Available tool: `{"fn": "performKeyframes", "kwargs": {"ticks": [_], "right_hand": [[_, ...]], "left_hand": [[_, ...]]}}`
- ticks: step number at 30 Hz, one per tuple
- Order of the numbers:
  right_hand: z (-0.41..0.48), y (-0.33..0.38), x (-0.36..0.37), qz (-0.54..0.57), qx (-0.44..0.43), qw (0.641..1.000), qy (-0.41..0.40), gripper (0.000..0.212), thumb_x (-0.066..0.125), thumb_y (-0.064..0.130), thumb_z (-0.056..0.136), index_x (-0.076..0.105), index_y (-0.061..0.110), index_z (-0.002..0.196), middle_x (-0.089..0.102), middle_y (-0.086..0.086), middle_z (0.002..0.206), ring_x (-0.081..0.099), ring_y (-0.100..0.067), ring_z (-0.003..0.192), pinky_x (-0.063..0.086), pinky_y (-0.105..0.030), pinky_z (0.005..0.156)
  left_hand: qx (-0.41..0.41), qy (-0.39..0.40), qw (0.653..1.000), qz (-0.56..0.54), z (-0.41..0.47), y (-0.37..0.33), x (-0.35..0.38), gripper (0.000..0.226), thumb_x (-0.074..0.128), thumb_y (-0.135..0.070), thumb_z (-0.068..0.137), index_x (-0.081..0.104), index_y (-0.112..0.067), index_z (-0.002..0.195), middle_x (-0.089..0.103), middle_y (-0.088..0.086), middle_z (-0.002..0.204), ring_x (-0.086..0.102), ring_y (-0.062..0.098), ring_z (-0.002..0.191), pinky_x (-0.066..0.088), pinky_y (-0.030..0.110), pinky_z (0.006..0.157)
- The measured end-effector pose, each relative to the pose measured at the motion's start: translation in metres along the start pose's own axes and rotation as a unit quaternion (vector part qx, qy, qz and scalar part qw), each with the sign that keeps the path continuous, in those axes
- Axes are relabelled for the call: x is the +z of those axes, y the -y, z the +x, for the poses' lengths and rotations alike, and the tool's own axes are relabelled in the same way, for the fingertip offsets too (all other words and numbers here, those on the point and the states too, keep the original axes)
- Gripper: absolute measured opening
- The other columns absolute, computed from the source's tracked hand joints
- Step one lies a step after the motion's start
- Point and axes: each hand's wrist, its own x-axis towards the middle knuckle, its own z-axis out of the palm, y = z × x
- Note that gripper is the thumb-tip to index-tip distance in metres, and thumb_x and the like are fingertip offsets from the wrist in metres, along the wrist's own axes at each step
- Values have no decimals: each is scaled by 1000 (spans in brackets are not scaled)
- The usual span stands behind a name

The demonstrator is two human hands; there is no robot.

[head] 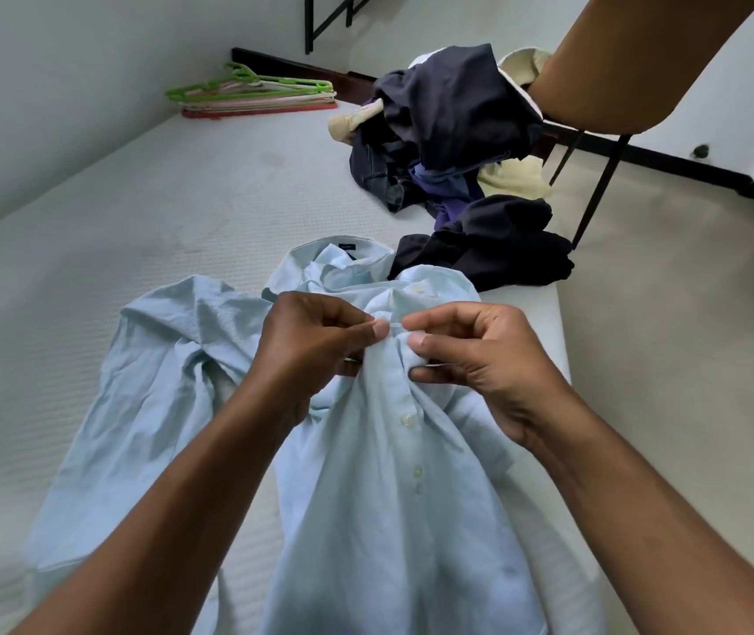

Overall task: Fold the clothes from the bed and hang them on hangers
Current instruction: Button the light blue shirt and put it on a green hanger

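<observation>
One shirt (388, 497), two hands (315, 346) (489, 359), one bed (136, 199)

One camera only, worn on my head: it looks forward and down along the bed (145, 213), sitting close over the bed's near end, with the wide lens reaching the hangers (251, 96) at the bed's far end.

Soft, even, slightly cool light, bright overall, faint shadows in the folds of the pale blue crumpled cotton shirt (388, 497), sharp there, wide-angle bending and stretching toward edges around it
</observation>
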Motion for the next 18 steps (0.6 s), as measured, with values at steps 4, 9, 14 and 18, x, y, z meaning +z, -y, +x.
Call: {"fn": "performKeyframes", "kwargs": {"ticks": [4,9,14,18], "right_hand": [[-2,7,-19,1,38,999,-14,35,82,-14,74,72,-8,106,62,-21,87,72,-30,74,64,-35,68],[-6,10,-25,-123,-17,986,-111,34,90,-9,71,72,3,97,72,-17,77,75,-30,70,66,-48,74],[-15,2,3,-298,-150,927,-171,31,94,13,72,69,22,86,71,2,69,68,-10,61,59,-25,63],[-16,-4,20,-289,-191,923,-170,31,96,19,72,68,21,86,69,5,69,66,-9,64,53,-18,59]], "left_hand": [[-4,-16,998,67,6,1,-10,16,92,-10,73,79,-2,74,69,14,63,64,19,57,61,33,61],[18,-9,994,108,2,-3,-13,18,95,-9,70,78,-5,70,72,13,63,67,18,56,58,27,58],[50,4,989,141,-1,-5,-6,21,97,-12,67,76,-6,68,70,14,61,66,19,54,60,32,60],[43,42,992,111,-3,-7,-4,23,97,-18,66,78,-6,73,72,16,65,66,19,58,56,27,57]]}}
